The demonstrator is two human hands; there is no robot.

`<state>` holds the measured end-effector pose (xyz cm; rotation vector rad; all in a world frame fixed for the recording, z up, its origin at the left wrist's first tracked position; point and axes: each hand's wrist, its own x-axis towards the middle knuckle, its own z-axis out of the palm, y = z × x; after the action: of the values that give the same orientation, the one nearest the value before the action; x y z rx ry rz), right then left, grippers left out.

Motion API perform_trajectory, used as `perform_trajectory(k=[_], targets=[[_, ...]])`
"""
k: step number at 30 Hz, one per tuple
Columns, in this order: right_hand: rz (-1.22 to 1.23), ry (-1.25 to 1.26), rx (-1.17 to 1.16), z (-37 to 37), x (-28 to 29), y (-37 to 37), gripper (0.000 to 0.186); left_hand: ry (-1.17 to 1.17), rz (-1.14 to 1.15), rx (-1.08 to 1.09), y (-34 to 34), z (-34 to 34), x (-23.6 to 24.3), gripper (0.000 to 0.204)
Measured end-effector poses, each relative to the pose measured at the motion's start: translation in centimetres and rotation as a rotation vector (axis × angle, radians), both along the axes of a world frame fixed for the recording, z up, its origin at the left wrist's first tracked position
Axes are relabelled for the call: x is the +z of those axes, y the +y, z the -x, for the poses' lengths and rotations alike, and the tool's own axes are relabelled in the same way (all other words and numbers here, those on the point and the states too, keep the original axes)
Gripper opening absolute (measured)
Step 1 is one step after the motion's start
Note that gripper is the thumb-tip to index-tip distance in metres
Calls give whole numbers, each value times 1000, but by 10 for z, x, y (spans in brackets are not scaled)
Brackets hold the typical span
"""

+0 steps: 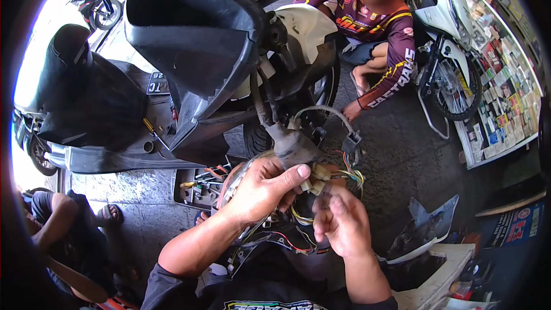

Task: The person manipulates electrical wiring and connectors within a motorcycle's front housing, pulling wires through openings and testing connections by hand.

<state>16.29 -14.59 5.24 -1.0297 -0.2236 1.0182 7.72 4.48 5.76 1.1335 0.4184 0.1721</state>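
My left hand (pixel 265 190) is closed around a bunch of cream plastic wire connectors (pixel 317 179), its thumb lying across their near side. Above it hangs a dusty grey rubber boot (pixel 294 144), from which the wiring comes down. Just right of the connectors is my right hand (pixel 345 225), palm side turned up and fingers curled; whatever may be between the fingertips is hidden. Coloured wires (pixel 351 173) fan out behind it, below a dark connector (pixel 352 139) on a grey cable. More loose wires (pixel 295 244) trail beneath my hands.
A scooter with dark body panels (pixel 195 51) stands ahead. A screwdriver (pixel 155 132) lies on its footboard; a tool tray (pixel 198 198) sits below. Another person (pixel 367 28) squats beyond, one arm reaching down; someone else (pixel 69 224) sits left. A white motorcycle (pixel 450 40) stands right.
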Motion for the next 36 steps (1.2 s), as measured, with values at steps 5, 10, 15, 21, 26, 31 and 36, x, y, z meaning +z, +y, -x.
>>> perform_trajectory(k=[5,10,15,21,26,31,36], targets=[[-53,170,-54,-6,5,23,27,39,33,-11,2,-2,5,40],[-94,239,-72,-8,6,23,21,36,100,-53,10,-2,4,34],[-213,291,-35,-10,-1,9,17,9,157,-25,7,-5,14,28],[-243,251,1,-12,-10,1,24,72,-12,-51,9,-1,15,36],[-202,272,166,-19,-7,-6,28,108,-63,-42,4,-2,22,41],[-310,321,144,-17,-10,-5,25,32,-110,16,-6,-14,19,41],[-399,382,-41,-8,-10,8,18,30,-80,-17,-3,-12,10,31]])
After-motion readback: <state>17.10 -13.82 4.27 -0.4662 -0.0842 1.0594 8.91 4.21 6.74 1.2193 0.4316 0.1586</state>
